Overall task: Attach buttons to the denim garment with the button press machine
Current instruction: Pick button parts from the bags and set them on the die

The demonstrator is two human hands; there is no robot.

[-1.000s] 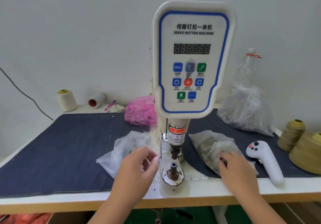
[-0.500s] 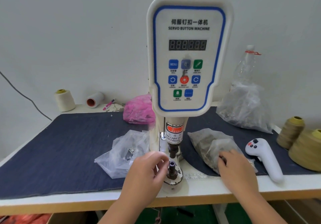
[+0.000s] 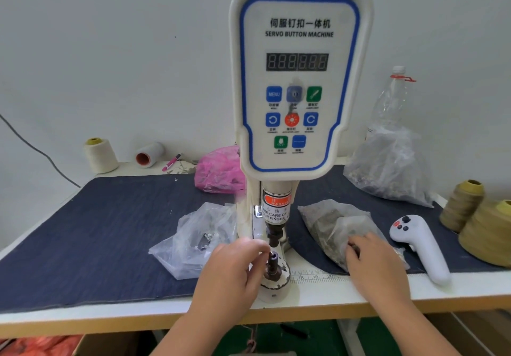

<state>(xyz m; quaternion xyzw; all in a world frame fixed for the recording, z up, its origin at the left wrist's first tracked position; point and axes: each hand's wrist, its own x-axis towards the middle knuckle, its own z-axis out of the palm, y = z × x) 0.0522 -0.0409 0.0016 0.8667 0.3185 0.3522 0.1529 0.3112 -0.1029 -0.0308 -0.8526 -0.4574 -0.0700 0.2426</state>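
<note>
I judge the buttons small, hard and slippery, so with my left hand (image 3: pixel 235 264) pinched at the press (image 3: pixel 273 265), 6 o'clock, I grip rims; right hand (image 3: pixel 372 259) curls into the bag (image 3: pixel 331 225), 3 o'clock.

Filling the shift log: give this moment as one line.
left hand at lower die of white servo button machine | right hand in clear plastic bag | dark denim flat
</note>
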